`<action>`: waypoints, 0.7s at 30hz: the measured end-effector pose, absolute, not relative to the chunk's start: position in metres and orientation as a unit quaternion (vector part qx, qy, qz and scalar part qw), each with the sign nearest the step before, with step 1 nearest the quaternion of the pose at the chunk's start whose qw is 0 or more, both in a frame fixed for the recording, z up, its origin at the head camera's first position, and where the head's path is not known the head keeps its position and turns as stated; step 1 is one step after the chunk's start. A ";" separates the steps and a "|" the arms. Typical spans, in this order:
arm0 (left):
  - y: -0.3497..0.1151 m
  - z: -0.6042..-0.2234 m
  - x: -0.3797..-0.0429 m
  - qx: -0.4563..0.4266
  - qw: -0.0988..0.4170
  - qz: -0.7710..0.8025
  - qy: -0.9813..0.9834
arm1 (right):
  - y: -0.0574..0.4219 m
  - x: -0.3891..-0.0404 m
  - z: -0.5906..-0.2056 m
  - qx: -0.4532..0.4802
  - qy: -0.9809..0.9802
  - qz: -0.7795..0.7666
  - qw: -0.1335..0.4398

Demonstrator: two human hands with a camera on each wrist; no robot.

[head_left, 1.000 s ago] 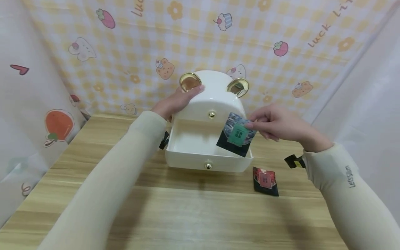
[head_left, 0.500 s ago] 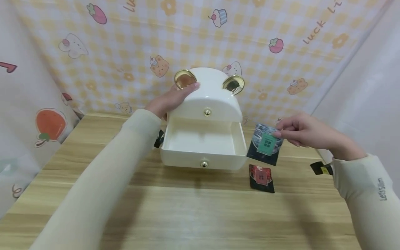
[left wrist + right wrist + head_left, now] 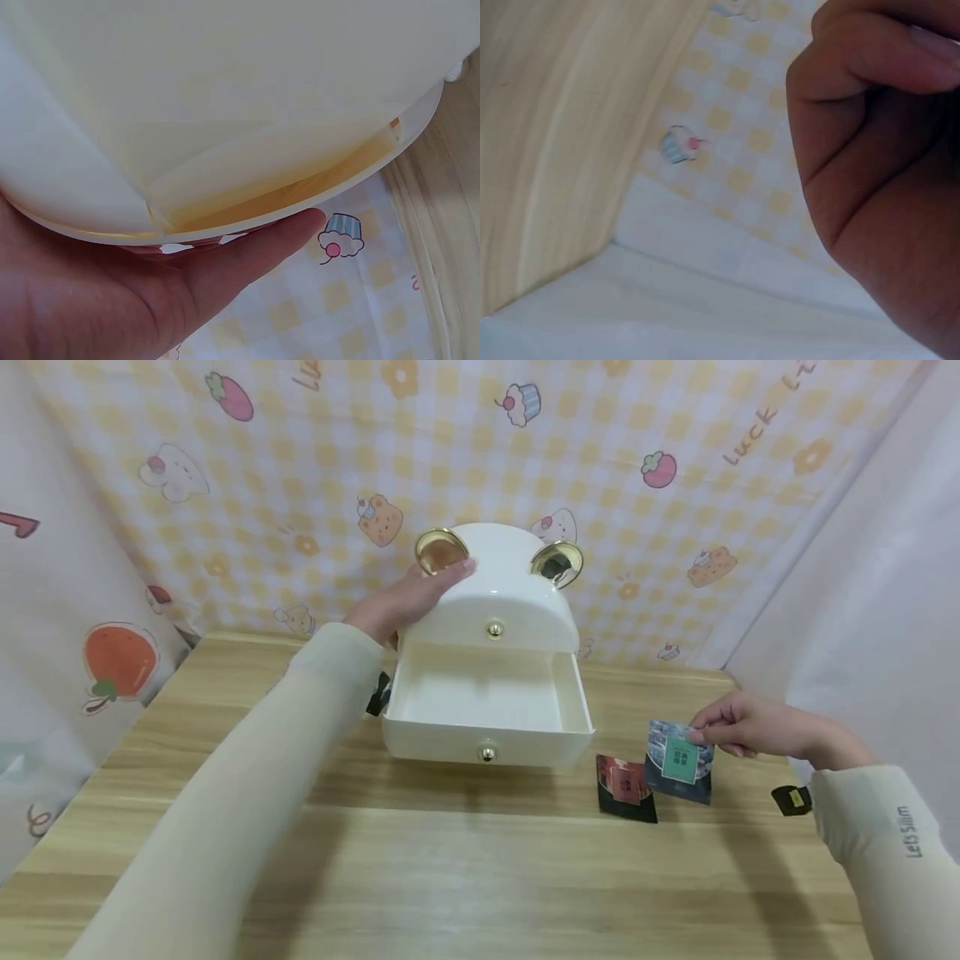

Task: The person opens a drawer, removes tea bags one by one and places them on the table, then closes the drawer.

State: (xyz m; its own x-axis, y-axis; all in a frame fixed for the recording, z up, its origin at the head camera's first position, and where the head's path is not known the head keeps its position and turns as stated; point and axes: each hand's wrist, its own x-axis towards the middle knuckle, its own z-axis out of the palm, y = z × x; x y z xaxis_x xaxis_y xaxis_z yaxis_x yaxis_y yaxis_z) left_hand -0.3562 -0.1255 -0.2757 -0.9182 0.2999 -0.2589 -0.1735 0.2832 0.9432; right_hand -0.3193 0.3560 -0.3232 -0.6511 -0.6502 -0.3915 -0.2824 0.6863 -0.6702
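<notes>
On the right part of the pale wood-grain table (image 3: pixel 480 885), or just above it (contact cannot be told): one flat square packet (image 3: pixel 678 764), black and blue-grey with a green label, tilted. Right hand (image 3: pixel 750 727): thumb and fingers drawn together, pinching the packet's upper right corner. Handling, by judgement: a light corner pinch should suffice; any lowering is best done near edge first, clear of the next item. Just left: one flat black packet (image 3: pixel 625 787) with red top and red label, lying face up. Further left: one glossy white rounded cabinet (image 3: pixel 498 568) with two gold-rimmed round ears (image 3: pixel 441 550), its white drawer (image 3: pixel 442 743) pulled out. Left hand (image 3: pixel 397 606): curled round the cabinet's left side, thumb by the left ear; steady pressure there seems wise against tipping. Behind: yellow-and-white checked cloth (image 3: pixel 465 460), printed with cupcakes and strawberries.
</notes>
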 end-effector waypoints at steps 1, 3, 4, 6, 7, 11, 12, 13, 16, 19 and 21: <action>-0.125 -0.275 -0.354 0.041 0.200 0.597 0.776 | 0.359 -0.320 -0.329 -0.271 0.856 -0.294 0.329; -0.124 -0.273 -0.350 0.046 0.201 0.594 0.778 | 0.364 -0.322 -0.338 -0.265 0.846 -0.301 0.350; -0.124 -0.273 -0.349 0.045 0.201 0.593 0.779 | 0.366 -0.323 -0.342 -0.262 0.843 -0.302 0.359; -0.124 -0.272 -0.349 0.039 0.199 0.596 0.777 | 0.370 -0.323 -0.349 -0.258 0.836 -0.304 0.376; -0.123 -0.272 -0.349 0.035 0.199 0.596 0.777 | 0.371 -0.324 -0.351 -0.255 0.833 -0.306 0.384; -0.123 -0.273 -0.351 0.025 0.195 0.597 0.778 | 0.377 -0.324 -0.361 -0.253 0.822 -0.315 0.402; -0.123 -0.273 -0.351 0.028 0.194 0.595 0.779 | 0.378 -0.324 -0.363 -0.251 0.819 -0.319 0.405; -0.123 -0.273 -0.351 0.031 0.194 0.593 0.781 | 0.379 -0.324 -0.365 -0.252 0.817 -0.322 0.406; -0.124 -0.273 -0.351 0.038 0.194 0.588 0.784 | 0.382 -0.325 -0.371 -0.251 0.816 -0.320 0.411; -0.125 -0.276 -0.354 0.038 0.195 0.592 0.781 | 0.384 -0.326 -0.378 -0.244 0.822 -0.314 0.408; -0.125 -0.278 -0.356 0.038 0.194 0.596 0.778 | 0.385 -0.327 -0.383 -0.235 0.827 -0.312 0.404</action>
